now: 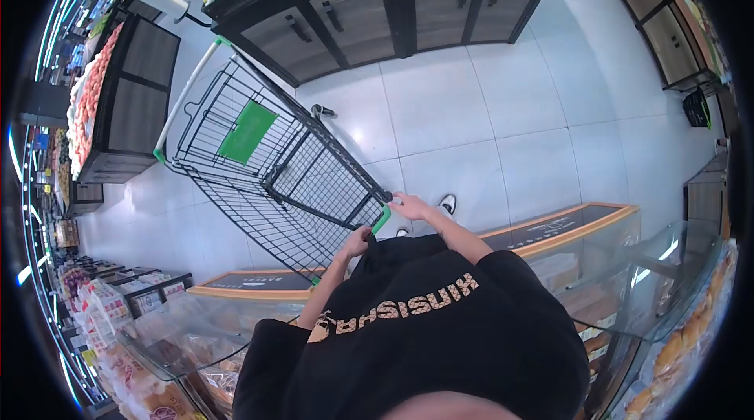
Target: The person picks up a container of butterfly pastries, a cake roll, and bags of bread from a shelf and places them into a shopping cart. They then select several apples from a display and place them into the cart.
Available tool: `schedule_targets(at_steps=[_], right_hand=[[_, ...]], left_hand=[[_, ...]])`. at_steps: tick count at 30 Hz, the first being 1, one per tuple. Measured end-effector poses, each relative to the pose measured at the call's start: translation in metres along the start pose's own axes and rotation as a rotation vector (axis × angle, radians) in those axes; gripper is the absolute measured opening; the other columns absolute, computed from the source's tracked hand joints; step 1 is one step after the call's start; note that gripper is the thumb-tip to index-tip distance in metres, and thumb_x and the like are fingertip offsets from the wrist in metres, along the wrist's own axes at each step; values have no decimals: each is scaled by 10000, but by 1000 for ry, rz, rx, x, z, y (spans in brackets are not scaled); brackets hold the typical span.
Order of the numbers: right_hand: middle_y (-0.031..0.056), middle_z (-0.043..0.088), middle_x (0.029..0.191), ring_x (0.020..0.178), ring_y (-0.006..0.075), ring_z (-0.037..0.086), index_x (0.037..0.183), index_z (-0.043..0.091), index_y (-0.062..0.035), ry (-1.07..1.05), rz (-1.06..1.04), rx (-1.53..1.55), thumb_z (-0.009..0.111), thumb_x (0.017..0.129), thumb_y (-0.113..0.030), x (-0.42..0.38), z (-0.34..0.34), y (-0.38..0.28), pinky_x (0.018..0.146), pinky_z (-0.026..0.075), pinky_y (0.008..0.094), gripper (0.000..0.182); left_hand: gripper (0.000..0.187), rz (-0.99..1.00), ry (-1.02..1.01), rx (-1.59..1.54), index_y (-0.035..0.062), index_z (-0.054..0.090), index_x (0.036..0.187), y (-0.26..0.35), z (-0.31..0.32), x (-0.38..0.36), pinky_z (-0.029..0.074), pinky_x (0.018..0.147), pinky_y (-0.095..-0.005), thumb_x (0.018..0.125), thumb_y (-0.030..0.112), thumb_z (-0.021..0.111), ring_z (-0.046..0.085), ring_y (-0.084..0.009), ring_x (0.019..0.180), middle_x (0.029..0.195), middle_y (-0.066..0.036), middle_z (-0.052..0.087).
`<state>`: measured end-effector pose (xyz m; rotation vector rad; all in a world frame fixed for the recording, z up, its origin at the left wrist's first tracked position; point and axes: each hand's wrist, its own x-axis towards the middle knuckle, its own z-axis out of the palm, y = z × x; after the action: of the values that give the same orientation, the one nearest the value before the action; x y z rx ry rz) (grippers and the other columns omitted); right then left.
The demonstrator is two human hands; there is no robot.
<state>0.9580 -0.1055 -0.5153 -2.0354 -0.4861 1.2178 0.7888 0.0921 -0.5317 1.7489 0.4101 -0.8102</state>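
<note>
A wire shopping cart (pixel 247 133) with green corners and a green panel stands at left centre, its basket showing nothing inside. My left hand (pixel 357 241) is closed at the near end rim, and black fabric (pixel 393 251) lies right beside it. Just to the right, my right hand (pixel 410 205) has its fingers closed at the cart's near right corner, by the green trim. The fingertips of both hands are small and partly hidden.
Dark cabinets (pixel 357 15) topped with wrapped fruit stand ahead. Another fruit stand (pixel 141 98) is at left, and a wooden cabinet (pixel 667 35) at upper right. Glass bakery cases with a wood-framed ledge (pixel 565 225) flank my body. A black basket (pixel 696 109) sits at far right.
</note>
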Motion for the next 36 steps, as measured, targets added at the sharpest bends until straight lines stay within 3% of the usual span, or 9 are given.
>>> schedule_targets(at_steps=[2,8,11,13,18,29,31,33,36], right_hand=[[213,625,1015,935,331,608,1236,461,-29,117,100,127,497,879,-412,-1,-35,36,821,468,383,525],[166,647,879,738,224,651,1131,505,-13,529,303,203,531,853,-282,-23,-141,206,683,500,343,388],[145,636,885,685,194,650,1110,507,-12,642,402,441,521,848,-226,-42,-191,268,635,501,309,338],[140,630,869,682,187,648,1101,508,-12,622,429,457,517,845,-217,-51,-222,292,602,497,299,328],[127,617,815,642,187,638,1046,507,-15,461,579,408,504,833,-177,-35,-286,336,514,491,283,267],[115,601,899,673,180,626,1088,505,-35,278,359,180,491,865,-173,96,-427,227,559,488,275,263],[164,606,946,754,253,637,1107,510,-50,144,383,-153,519,855,-188,122,-459,193,661,507,339,287],[198,591,1066,932,344,601,1126,522,-50,-188,-2,-769,550,824,-203,153,-486,147,828,473,421,340],[210,546,1144,1030,377,541,1155,514,-52,-350,-192,-889,555,822,-196,216,-494,44,879,445,443,365]], left_hand=[[542,-263,125,-106,20,472,1219,6,-2,19,446,857,-346,710,110,637,573,-255,1003,1072,-177,604],[617,-402,-87,123,30,456,1238,51,-30,59,455,854,-355,651,94,637,569,-284,1051,1122,-214,590],[563,-395,201,328,43,488,1216,40,-3,87,459,860,-384,673,133,608,576,-327,1033,1091,-202,606],[488,-606,402,294,39,529,1165,89,11,98,451,873,-424,718,220,601,559,-355,1047,1090,-227,593],[443,-681,606,384,16,571,1062,85,17,134,444,882,-455,769,349,562,550,-419,1007,1076,-281,556],[418,-902,737,165,-5,574,1025,174,-21,194,396,893,-502,720,281,586,514,-389,1036,1106,-243,510],[414,-878,886,232,-23,578,1008,192,-21,209,346,928,-497,721,274,593,482,-371,1068,1105,-233,497],[399,-897,926,88,-38,576,987,215,-24,222,310,939,-506,712,250,597,463,-364,1074,1083,-217,487],[357,-797,1075,140,-31,577,980,239,-24,239,328,908,-498,695,182,599,477,-346,1012,1034,-194,490]])
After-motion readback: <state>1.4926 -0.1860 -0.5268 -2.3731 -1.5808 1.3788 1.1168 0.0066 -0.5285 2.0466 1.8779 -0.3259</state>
